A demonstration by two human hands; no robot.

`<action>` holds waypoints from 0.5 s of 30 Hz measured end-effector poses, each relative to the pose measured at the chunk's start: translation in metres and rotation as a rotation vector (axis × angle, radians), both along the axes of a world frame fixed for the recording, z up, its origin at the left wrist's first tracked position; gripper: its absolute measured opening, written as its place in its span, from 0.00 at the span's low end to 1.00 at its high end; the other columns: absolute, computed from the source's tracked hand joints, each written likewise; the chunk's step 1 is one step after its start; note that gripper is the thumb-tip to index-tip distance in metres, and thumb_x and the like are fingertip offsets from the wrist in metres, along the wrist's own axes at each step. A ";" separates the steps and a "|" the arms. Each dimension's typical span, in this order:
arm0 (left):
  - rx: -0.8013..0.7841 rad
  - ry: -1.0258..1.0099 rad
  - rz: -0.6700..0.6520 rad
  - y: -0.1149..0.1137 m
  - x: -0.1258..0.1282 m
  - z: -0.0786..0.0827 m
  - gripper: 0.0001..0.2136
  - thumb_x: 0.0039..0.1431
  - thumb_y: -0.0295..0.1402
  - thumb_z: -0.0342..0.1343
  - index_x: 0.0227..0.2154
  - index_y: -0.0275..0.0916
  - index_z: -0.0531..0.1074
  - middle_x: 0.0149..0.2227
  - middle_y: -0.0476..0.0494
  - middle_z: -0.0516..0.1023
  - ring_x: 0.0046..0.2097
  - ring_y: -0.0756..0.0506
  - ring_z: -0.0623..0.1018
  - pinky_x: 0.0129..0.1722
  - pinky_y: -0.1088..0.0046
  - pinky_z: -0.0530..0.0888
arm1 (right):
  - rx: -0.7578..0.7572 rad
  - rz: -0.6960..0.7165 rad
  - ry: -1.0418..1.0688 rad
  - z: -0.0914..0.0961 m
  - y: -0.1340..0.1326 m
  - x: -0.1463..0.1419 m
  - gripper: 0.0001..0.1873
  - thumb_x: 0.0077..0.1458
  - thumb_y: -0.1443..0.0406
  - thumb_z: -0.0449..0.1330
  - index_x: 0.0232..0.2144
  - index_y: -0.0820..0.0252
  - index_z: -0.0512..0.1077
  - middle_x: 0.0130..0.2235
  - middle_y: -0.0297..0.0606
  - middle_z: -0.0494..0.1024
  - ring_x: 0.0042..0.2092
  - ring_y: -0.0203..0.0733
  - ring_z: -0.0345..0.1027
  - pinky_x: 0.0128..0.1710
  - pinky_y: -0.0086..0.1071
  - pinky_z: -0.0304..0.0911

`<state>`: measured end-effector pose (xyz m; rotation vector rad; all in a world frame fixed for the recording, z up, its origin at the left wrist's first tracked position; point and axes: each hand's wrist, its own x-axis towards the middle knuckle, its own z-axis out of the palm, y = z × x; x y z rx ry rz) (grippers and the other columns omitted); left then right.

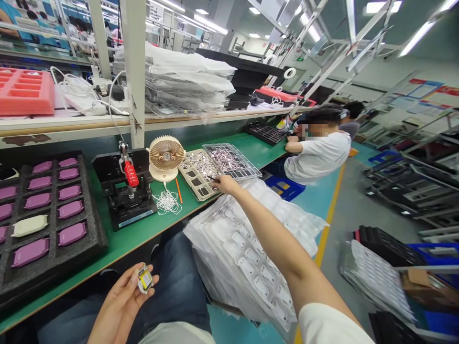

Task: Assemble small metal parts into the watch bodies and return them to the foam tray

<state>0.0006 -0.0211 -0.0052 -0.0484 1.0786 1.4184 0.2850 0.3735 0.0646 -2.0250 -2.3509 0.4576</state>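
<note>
My left hand is closed around a small open-backed electronic device with a pale frame and a yellow part inside, held above my lap. My right hand reaches out over the near right side of a beige compartment tray full of small parts. Its fingers pinch a thin dark tool that looks like tweezers, tip pointing into the tray. Right beside that stands a clear compartment tray heaped with small shiny pieces.
A desk fan, a black press fixture with a red handle, a coiled white cord and an orange stick stand or lie on the green bench. Black foam holds purple cases. Bagged white trays are stacked beside my legs. A co-worker sits beyond.
</note>
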 end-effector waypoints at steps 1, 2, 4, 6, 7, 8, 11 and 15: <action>0.000 0.000 -0.002 0.001 0.001 0.001 0.24 0.45 0.39 0.79 0.45 0.37 0.83 0.51 0.29 0.86 0.48 0.28 0.86 0.38 0.64 0.85 | 0.011 -0.003 0.028 0.004 -0.001 0.001 0.19 0.72 0.57 0.60 0.56 0.65 0.74 0.57 0.43 0.76 0.52 0.46 0.76 0.55 0.44 0.73; 0.005 0.000 -0.002 0.003 0.002 0.002 0.24 0.45 0.39 0.79 0.45 0.37 0.83 0.51 0.29 0.86 0.48 0.28 0.86 0.38 0.64 0.85 | 0.022 -0.007 0.056 0.009 -0.002 0.001 0.19 0.71 0.57 0.60 0.55 0.64 0.74 0.56 0.42 0.76 0.51 0.45 0.76 0.54 0.44 0.74; 0.034 -0.005 0.004 0.005 0.003 0.006 0.25 0.48 0.39 0.78 0.49 0.38 0.82 0.52 0.30 0.85 0.50 0.28 0.86 0.40 0.63 0.85 | 0.044 -0.018 0.117 0.021 -0.007 0.001 0.16 0.68 0.57 0.64 0.51 0.63 0.75 0.50 0.41 0.79 0.47 0.45 0.77 0.49 0.43 0.75; 0.090 -0.027 0.021 0.009 0.005 0.012 0.26 0.52 0.39 0.75 0.54 0.40 0.81 0.54 0.31 0.84 0.53 0.28 0.84 0.44 0.61 0.85 | 0.079 -0.024 0.202 0.034 -0.020 -0.002 0.16 0.67 0.55 0.65 0.42 0.65 0.78 0.41 0.39 0.81 0.42 0.44 0.76 0.44 0.39 0.73; 0.124 -0.041 0.035 0.011 0.005 0.016 0.25 0.54 0.39 0.74 0.55 0.41 0.80 0.55 0.32 0.83 0.55 0.28 0.83 0.47 0.59 0.85 | 0.099 -0.022 0.256 0.039 -0.032 -0.005 0.17 0.66 0.54 0.64 0.38 0.65 0.79 0.37 0.39 0.81 0.39 0.43 0.75 0.42 0.36 0.70; 0.160 -0.055 0.052 0.014 0.006 0.019 0.24 0.56 0.38 0.73 0.55 0.41 0.80 0.56 0.32 0.83 0.57 0.28 0.82 0.51 0.57 0.84 | 0.118 -0.012 0.309 0.042 -0.049 -0.010 0.20 0.65 0.52 0.64 0.35 0.65 0.79 0.34 0.38 0.81 0.37 0.43 0.74 0.39 0.34 0.67; 0.274 -0.058 0.125 0.025 0.010 0.027 0.18 0.59 0.37 0.71 0.51 0.38 0.82 0.54 0.34 0.83 0.60 0.27 0.80 0.59 0.50 0.79 | 0.080 0.050 0.568 0.042 -0.126 -0.037 0.26 0.63 0.44 0.61 0.36 0.61 0.81 0.28 0.35 0.79 0.29 0.37 0.67 0.30 0.30 0.59; 0.375 0.017 0.240 0.035 0.021 0.032 0.15 0.60 0.37 0.70 0.48 0.39 0.82 0.53 0.37 0.82 0.62 0.27 0.78 0.62 0.46 0.76 | -0.410 0.027 1.251 0.015 -0.248 -0.092 0.23 0.58 0.45 0.69 0.33 0.60 0.80 0.22 0.30 0.71 0.20 0.29 0.51 0.21 0.27 0.47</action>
